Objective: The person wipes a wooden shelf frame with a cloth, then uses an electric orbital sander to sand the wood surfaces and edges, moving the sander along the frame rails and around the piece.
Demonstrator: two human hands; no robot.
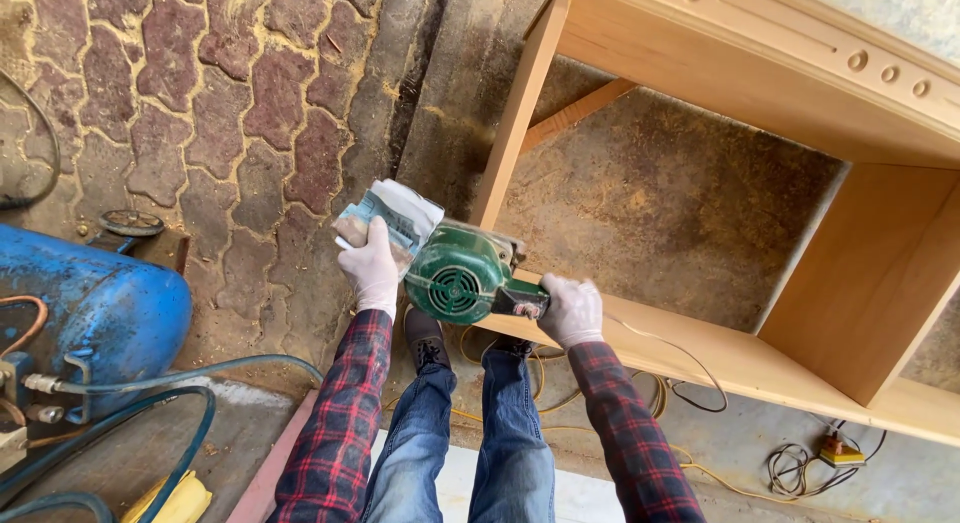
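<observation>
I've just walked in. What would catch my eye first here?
Probably the green power sander at the centre, gripped by both gloved hands: the left hand on its front, the right hand on its rear handle, at the corner of a pale wooden cabinet frame. Next, the big blue compressor tank with hoses at the left edge, on dusty paving.

A blue compressor tank [95, 308] sits at the left on the paving stones [230, 103], with teal hoses [190, 378] trailing beside it. A small yellow plug box [838, 449] lies at the lower right among thin dark cables [795, 471].
</observation>
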